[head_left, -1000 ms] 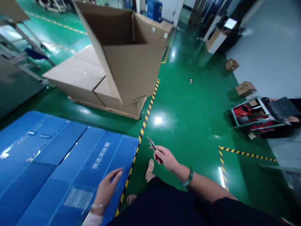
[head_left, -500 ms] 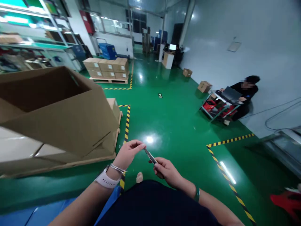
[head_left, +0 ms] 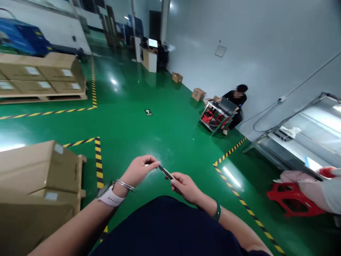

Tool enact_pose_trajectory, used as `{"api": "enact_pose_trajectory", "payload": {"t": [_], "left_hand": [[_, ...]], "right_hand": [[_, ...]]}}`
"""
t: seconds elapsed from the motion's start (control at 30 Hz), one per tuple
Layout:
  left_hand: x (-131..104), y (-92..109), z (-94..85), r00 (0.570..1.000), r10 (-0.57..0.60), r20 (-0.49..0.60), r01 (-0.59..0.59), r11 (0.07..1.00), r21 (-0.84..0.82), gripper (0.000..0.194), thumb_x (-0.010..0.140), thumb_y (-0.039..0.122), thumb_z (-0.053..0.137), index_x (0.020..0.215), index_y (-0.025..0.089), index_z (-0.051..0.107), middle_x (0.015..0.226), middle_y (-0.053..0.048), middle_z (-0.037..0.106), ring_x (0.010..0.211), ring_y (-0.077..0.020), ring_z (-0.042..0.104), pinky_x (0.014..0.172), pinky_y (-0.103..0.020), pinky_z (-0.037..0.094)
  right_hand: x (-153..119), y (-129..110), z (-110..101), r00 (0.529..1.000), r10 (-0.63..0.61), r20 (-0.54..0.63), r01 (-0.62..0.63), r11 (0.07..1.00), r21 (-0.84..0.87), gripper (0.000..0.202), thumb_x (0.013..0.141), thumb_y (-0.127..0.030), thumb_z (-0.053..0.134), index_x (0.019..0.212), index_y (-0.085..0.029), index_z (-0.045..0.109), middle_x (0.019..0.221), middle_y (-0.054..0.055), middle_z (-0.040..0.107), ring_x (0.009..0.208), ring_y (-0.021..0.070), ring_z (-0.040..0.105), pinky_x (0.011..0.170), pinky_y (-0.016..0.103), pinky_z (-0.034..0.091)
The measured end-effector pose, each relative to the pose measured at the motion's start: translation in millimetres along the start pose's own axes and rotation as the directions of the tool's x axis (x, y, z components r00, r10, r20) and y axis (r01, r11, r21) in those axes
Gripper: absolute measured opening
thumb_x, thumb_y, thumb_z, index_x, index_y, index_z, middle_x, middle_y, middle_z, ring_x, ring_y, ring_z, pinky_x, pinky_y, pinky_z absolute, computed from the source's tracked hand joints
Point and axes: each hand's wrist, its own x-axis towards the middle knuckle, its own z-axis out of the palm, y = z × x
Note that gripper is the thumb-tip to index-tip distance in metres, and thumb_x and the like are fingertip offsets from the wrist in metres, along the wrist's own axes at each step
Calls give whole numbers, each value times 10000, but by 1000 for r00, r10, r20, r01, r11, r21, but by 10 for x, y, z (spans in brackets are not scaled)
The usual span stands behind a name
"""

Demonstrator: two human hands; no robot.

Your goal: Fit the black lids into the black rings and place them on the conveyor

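Note:
A slim, dark and silvery tool [head_left: 166,172], which looks like a utility knife, slants between my two hands over the green floor. My right hand [head_left: 185,186] is wrapped round its lower right end. At its upper left tip, the thumb and fingertips of my left hand [head_left: 141,170] are pinched together. A white watch strap [head_left: 111,197] and a silver bangle are on my left wrist, and a green bangle [head_left: 217,211] is on my right wrist.
Cartons [head_left: 64,170] on a pallet stand at the left, with more palletised boxes [head_left: 34,73] behind. Yellow-black tape [head_left: 99,163] marks the floor. A person sits by a metal cart [head_left: 217,115]; another is on a red stool [head_left: 293,201] beside a workbench [head_left: 295,142] at the right.
The view has turned to the right. The big open carton has left the view, and the workbench and the person on the red stool have come in. Both hands keep their grip on the tool.

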Motion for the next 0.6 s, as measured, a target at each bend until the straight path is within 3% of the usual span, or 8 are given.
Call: {"api": "enact_pose_trajectory", "payload": {"t": [0.1, 0.17, 0.23, 0.33, 0.47, 0.6], "left_hand": [[767, -112, -89, 994, 110, -9, -109, 988, 108, 349, 848, 554, 600, 770, 228, 699, 831, -45, 708, 830, -246, 621, 811, -354, 441], [1275, -229, -213, 986, 160, -43, -150, 973, 174, 339, 870, 540, 577, 783, 228, 678, 848, -59, 697, 854, -263, 609, 845, -380, 427], [1766, -359, -431, 981, 167, -100, -140, 963, 228, 341, 891, 535, 550, 803, 224, 659, 853, -73, 684, 860, -275, 597, 856, -398, 421], [2396, -547, -916, 975, 102, -199, -47, 963, 265, 372, 919, 549, 505, 855, 214, 653, 903, -89, 684, 900, -289, 595, 882, -413, 426], [2896, -849, -1656, 968, -72, -241, 118, 977, 179, 422, 924, 577, 491, 1013, 215, 689, 1015, -69, 716, 959, -259, 641, 893, -372, 476], [3102, -1385, -2365, 936, -231, -267, 254, 966, 53, 360, 836, 546, 575, 876, 216, 714, 874, -34, 727, 844, -224, 663, 771, -314, 503]], "right_hand": [[597, -43, -328, 997, -11, -74, 4, 996, -87, 255, 950, -382, 517, 984, -175, 663, 711, -7, 563, 583, 115, 436, 563, 240, 322], [1082, -35, -544, 998, 1, -64, -9, 993, -118, 214, 939, -342, 516, 914, -177, 650, 708, -2, 569, 615, 125, 465, 587, 244, 334], [1633, -47, -745, 1000, 13, -23, -16, 993, -116, 193, 922, -319, 522, 880, -176, 644, 699, -1, 567, 620, 126, 470, 591, 245, 333], [2534, -188, -993, 997, 20, 74, -14, 997, -82, 217, 915, -334, 510, 923, -173, 654, 684, -7, 556, 558, 110, 420, 545, 240, 304], [3809, -561, -1104, 945, 80, 318, -86, 996, 3, 322, 905, -438, 561, 1045, -163, 650, 664, -25, 533, 491, 92, 342, 482, 231, 243], [5114, -851, -794, 848, 87, 523, -69, 996, -54, 358, 916, -484, 582, 1064, -165, 648, 666, -25, 528, 490, 94, 334, 485, 236, 235]]}}
